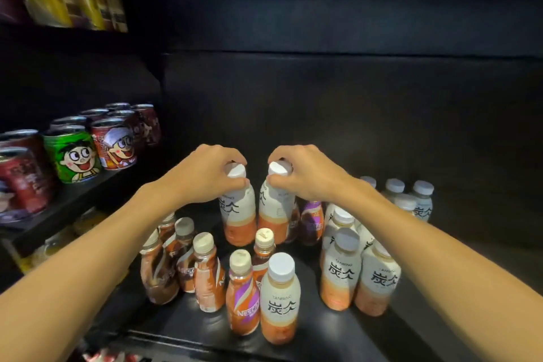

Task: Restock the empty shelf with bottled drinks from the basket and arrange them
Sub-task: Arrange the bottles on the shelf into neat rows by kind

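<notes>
Left hand (202, 173) pinches left Tanbing bottle (237, 209) cap | right hand (305, 173) pinches right Tanbing bottle (274, 209) | risk: you nudge the crowded Nescafe bottles (244, 297), toppling them.

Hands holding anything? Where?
Left hand and right hand each grip a white-and-orange plastic bottle by its white cap.

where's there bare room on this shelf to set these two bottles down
Bare shelf lies behind the two held bottles, up to the back wall. The right front corner, past the white-and-orange pair, is bare too. The middle and left front are crowded with coffee bottles.
</notes>
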Tool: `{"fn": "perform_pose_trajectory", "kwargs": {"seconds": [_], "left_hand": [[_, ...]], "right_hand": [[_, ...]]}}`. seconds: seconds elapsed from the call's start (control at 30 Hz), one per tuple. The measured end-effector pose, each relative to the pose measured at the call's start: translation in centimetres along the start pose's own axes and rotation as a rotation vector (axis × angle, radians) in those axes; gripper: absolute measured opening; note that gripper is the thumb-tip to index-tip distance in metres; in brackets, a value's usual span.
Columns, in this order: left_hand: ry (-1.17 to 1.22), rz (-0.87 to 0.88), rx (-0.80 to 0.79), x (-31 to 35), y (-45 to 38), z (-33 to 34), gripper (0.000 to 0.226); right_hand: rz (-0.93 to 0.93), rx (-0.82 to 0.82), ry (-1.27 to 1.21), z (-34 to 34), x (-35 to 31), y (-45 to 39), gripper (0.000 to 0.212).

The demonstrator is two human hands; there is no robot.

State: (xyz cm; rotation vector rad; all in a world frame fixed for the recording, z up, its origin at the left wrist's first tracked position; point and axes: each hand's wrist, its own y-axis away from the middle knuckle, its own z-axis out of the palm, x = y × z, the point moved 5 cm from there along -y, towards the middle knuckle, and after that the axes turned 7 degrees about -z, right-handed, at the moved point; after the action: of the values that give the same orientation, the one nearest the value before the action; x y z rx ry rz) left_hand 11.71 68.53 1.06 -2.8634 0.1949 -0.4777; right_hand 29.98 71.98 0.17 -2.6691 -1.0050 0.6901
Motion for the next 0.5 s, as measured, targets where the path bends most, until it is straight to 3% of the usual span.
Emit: {"fn": "perform_pose_trajectory", "kwargs": {"seconds": [0.13,0.3,0.5], "left_hand": [[0.043,0.060,0.149,3.2,0.3,-3.4,0.045],[0.051,0.140,0.217,7.6,1.5,-5.6,0.046],[0.113,0.178,0.261,14.0,5.3,-5.9,0.039]], "right_hand": [[0.041,0.174,-0.011,-5.2,-1.0,1.5,0.042],[0.043,0.321,-0.002,-10.5,-2.0,5.1,0.023],[0.061,0.389,0.031,-14.4,-0.9,11.2,0.027]]}}
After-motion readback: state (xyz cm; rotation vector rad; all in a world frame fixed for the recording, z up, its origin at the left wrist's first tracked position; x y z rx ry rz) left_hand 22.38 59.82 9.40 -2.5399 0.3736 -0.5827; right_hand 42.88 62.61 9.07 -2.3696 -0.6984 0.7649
